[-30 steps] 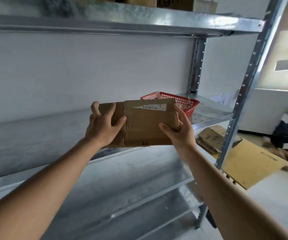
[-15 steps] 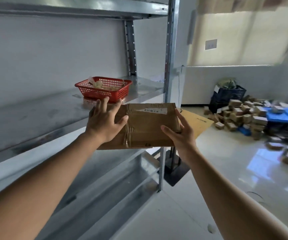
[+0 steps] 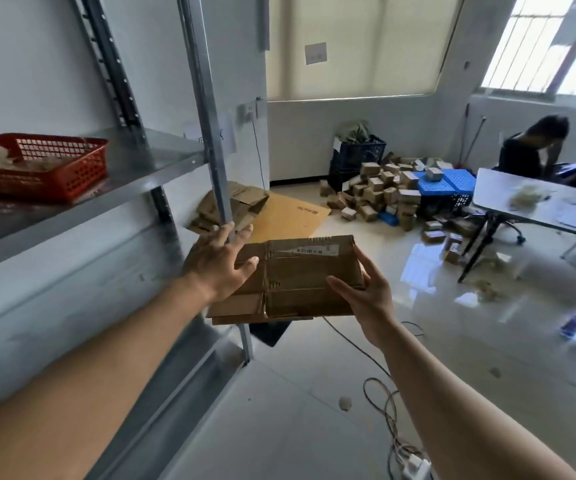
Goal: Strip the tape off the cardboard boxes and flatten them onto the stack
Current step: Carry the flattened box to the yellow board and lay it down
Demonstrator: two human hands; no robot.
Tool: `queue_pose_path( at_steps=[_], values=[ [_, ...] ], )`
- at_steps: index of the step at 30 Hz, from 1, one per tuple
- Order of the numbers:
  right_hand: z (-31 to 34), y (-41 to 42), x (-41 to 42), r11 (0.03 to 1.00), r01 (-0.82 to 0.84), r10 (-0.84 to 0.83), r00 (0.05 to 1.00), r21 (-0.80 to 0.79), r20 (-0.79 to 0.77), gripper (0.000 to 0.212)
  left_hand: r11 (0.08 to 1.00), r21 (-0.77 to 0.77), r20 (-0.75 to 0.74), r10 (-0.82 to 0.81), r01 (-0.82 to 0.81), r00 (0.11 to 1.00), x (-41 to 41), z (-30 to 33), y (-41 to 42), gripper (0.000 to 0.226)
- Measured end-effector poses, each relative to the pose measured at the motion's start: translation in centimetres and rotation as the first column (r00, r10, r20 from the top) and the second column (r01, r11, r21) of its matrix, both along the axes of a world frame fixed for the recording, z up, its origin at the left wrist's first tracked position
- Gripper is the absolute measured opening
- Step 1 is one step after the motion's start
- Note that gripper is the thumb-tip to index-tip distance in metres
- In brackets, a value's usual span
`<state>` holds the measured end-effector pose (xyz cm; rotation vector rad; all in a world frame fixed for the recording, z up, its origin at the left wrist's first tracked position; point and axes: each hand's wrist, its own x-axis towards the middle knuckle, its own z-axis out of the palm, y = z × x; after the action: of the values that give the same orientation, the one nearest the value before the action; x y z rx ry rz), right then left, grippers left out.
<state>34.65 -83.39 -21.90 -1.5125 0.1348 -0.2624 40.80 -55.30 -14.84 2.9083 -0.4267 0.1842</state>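
Observation:
I hold a flattened brown cardboard box point(image 3: 300, 275) with a white barcode label along its top edge, level in front of me. My left hand point(image 3: 219, 261) lies spread over its left part, thumb on top. My right hand point(image 3: 366, 292) grips its right edge from below, thumb on the upper face. Beyond the shelf post, a stack of flattened cardboard point(image 3: 238, 207) lies on the floor on a large tan sheet point(image 3: 290, 216).
A metal shelving unit point(image 3: 148, 168) stands at my left, holding a red basket point(image 3: 37, 168). A heap of small boxes point(image 3: 380, 194) and blue crates point(image 3: 442, 185) lies ahead. A white table point(image 3: 539, 206) and a seated person point(image 3: 535, 147) are at right. Cables point(image 3: 386, 410) trail on the floor.
My view has swung right, away from the shelves toward the room and floor. Both hands keep the same hold on the flattened box.

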Motion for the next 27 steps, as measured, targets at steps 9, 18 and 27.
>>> queue_pose_path(
  at_steps=[9, 18, 27],
  values=[
    [-4.0, -7.5, 11.5, 0.997, 0.073, -0.070, 0.994, 0.028, -0.084, 0.090, 0.996, 0.005, -0.075, -0.083, 0.084, 0.994, 14.2, -4.7, -7.6, 0.069],
    [-5.7, -10.7, 26.8, 0.994, 0.105, -0.098, 0.983, 0.037, -0.155, 0.086, 0.996, -0.024, -0.170, -0.083, 0.080, 0.982, 29.8, -7.0, -11.4, 0.069],
    [-7.0, -13.1, 42.5, 0.996, -0.019, 0.034, 0.982, 0.082, -0.186, 0.082, 0.998, -0.022, -0.218, 0.048, -0.054, 0.975, 42.4, -8.1, -12.7, 0.069]
  ],
)
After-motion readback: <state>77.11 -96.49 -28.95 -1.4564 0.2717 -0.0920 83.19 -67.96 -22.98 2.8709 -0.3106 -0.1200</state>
